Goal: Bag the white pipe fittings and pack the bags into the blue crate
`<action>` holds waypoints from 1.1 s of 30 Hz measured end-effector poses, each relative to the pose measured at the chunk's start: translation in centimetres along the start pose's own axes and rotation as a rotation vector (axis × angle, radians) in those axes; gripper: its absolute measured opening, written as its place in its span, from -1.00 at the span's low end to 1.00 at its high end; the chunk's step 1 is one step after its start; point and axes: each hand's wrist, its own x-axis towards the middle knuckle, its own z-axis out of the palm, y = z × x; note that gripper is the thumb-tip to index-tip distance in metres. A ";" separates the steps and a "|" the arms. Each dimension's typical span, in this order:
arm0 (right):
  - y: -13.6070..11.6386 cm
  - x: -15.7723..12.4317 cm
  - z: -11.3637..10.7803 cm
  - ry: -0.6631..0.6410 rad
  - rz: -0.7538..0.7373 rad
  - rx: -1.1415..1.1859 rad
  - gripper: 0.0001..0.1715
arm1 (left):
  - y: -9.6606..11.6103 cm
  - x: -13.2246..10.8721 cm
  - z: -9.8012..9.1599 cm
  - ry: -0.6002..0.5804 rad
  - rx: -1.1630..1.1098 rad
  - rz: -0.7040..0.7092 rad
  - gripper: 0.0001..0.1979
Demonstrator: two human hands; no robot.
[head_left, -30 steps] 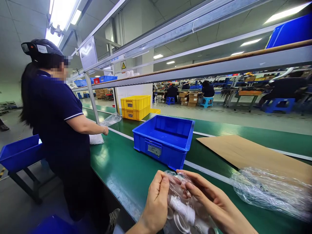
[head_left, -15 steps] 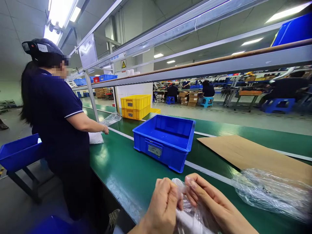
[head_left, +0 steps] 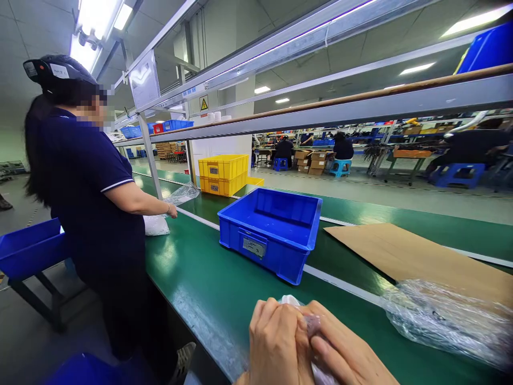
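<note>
A plastic bag [head_left: 291, 300] is scrunched tight in the grip of left hand [head_left: 276, 342] and right hand [head_left: 344, 345], nearside of the blue crate [head_left: 276, 259]. Some cardboard [head_left: 425, 254] is parked right of it.

A green bench [head_left: 200, 278] is carrying a blue bin [head_left: 280, 259] just beyond the left hand [head_left: 276, 342] and yellow bins [head_left: 224, 174] farther off. Ahead-right of the right hand [head_left: 344, 342], a cardboard sheet [head_left: 412, 246] is lying flat, crumpled clear plastic [head_left: 449, 321] apparently overlapping its near edge.

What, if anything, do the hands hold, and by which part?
A clear plastic bag, by a bunched part between both hands; which end cannot be told.
</note>
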 end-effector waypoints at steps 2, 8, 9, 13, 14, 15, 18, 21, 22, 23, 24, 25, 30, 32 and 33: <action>0.0 0.1 0.1 0.019 -0.010 -0.019 -0.61 | 0.1 0.0 0.1 0.014 0.035 0.029 -0.85; 0.4 0.0 0.4 0.162 0.086 0.040 -0.47 | 0.3 0.5 -0.6 -0.037 0.121 0.177 -0.87; 0.3 -0.1 0.3 0.159 0.098 0.054 -0.48 | 0.2 0.6 -0.7 -0.049 0.100 0.179 -0.88; 0.1 -0.3 0.0 0.125 0.153 0.122 -0.54 | -0.1 0.7 -1.2 -0.075 0.036 0.154 -0.90; 0.0 -0.3 0.0 0.121 0.168 0.137 -0.53 | -0.2 0.7 -1.3 -0.088 0.016 0.139 -0.89; 0.1 -0.4 0.0 0.119 0.180 0.148 -0.52 | -0.3 0.7 -1.3 -0.099 -0.006 0.128 -0.88; 0.4 -0.4 0.0 0.116 0.162 0.157 -0.58 | -0.6 0.5 -1.1 -0.103 -0.042 0.141 -0.77; 1.1 -0.5 -0.1 0.111 0.122 0.136 -0.61 | -0.9 0.3 -1.0 -0.132 -0.009 0.162 -0.71; 1.5 -0.5 -0.2 0.114 0.113 0.120 -0.60 | -1.0 0.3 -1.0 -0.165 -0.013 0.141 -0.73; 1.8 -0.6 -0.2 0.110 0.100 0.096 -0.59 | -1.1 0.3 -1.1 -0.196 -0.035 0.100 -0.72; 2.0 -0.6 -0.3 0.100 0.090 0.068 -0.57 | -1.1 0.4 -1.3 -0.229 -0.083 0.028 -0.69; 2.2 -0.6 -0.5 0.088 0.085 0.039 -0.55 | -1.1 0.5 -1.6 -0.260 -0.160 -0.080 -0.66; 1.1 -0.4 -1.2 0.015 0.101 0.004 -0.59 | -0.7 1.7 -3.0 -0.273 -0.811 -0.635 -0.53; 0.0 0.0 -1.6 0.024 0.092 0.045 -0.67 | -0.9 1.9 -3.2 -0.229 -0.953 -0.683 -0.52; -0.4 0.2 -1.8 0.047 0.074 0.065 -0.66 | -1.0 1.9 -3.2 -0.222 -0.971 -0.688 -0.53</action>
